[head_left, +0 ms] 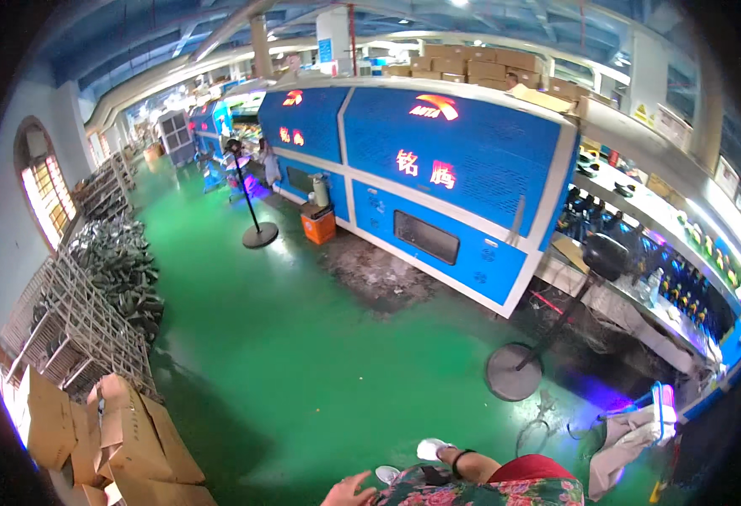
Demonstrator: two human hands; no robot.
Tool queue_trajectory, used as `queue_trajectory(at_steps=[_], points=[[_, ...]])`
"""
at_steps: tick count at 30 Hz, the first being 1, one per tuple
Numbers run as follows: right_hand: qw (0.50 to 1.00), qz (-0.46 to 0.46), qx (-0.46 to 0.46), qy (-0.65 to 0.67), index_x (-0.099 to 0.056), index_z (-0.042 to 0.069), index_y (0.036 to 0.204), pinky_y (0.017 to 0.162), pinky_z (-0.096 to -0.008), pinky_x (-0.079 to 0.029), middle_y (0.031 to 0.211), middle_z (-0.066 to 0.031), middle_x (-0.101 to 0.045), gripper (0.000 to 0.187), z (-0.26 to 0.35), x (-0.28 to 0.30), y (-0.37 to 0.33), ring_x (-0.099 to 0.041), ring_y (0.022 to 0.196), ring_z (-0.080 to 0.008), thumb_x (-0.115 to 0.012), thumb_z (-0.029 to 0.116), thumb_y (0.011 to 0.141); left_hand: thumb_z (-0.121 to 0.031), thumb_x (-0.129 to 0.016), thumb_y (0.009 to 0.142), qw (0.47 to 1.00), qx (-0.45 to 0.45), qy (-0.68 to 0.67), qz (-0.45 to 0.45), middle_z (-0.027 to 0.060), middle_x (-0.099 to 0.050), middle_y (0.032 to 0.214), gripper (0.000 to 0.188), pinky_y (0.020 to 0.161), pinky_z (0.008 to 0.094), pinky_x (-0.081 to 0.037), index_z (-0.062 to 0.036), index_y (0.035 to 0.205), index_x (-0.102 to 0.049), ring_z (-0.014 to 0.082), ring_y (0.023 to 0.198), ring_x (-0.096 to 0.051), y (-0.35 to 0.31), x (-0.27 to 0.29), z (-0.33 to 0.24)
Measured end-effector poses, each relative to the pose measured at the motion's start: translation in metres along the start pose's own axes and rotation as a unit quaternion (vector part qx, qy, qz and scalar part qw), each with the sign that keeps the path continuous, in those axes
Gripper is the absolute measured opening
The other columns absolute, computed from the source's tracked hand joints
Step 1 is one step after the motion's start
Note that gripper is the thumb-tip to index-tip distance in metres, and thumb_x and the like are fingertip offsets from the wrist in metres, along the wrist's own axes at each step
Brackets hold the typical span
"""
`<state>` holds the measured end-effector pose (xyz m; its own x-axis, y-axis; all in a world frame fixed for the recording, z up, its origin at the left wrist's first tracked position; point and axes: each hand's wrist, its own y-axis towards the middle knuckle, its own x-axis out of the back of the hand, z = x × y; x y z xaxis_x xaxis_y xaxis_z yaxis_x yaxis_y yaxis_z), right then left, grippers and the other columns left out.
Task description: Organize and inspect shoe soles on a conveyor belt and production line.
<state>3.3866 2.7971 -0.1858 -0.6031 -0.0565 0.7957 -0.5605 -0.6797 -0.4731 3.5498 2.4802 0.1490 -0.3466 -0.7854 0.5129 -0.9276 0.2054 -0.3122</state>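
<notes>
My left hand shows at the bottom edge, just left of the floral garment I wear. Its fingers are partly spread and nothing is seen in them. White shoes stand on the green floor beyond it, one leg showing a dark band above the shoe. Red cloth lies over the upper leg. My right hand does not show.
A long blue machine with white edges runs along the right. Pedestal fans stand on round bases beside it. Cardboard boxes, metal racks and heaped dark pieces line the left. A cloth-draped chair is near right.
</notes>
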Motion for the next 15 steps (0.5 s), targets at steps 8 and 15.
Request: queue_trajectory(at_steps=[8, 15], points=[[0.997, -0.036, 0.031, 0.055, -0.074, 0.007, 0.089, 0.071, -0.0488, -0.053, 0.090, -0.0199, -0.071, 0.034, 0.127, 0.213, 0.246, -0.069, 0.078, -0.0393, -0.051, 0.032, 0.087, -0.035, -0.059, 0.093, 0.988, 0.071, -0.058, -0.121, 0.0238, -0.066, 0.108, 0.043, 0.077, 0.0483, -0.051, -0.0104, 0.128, -0.058, 0.0422, 0.093, -0.064, 0.091, 0.176, 0.102], [0.994, 0.099, 0.049, 0.006, -0.075, 0.008, 0.087, 0.072, -0.0479, -0.054, 0.089, -0.0186, -0.072, 0.033, 0.142, 0.180, 0.387, -0.069, 0.077, -0.0370, -0.056, 0.034, 0.085, -0.022, -0.059, 0.091, 0.996, -0.070, 0.019, -0.049, 0.0213, -0.067, 0.106, 0.025, 0.075, 0.0464, -0.052, -0.0111, 0.113, -0.064, 0.0394, 0.093, -0.065, 0.186, 0.336, 0.200]])
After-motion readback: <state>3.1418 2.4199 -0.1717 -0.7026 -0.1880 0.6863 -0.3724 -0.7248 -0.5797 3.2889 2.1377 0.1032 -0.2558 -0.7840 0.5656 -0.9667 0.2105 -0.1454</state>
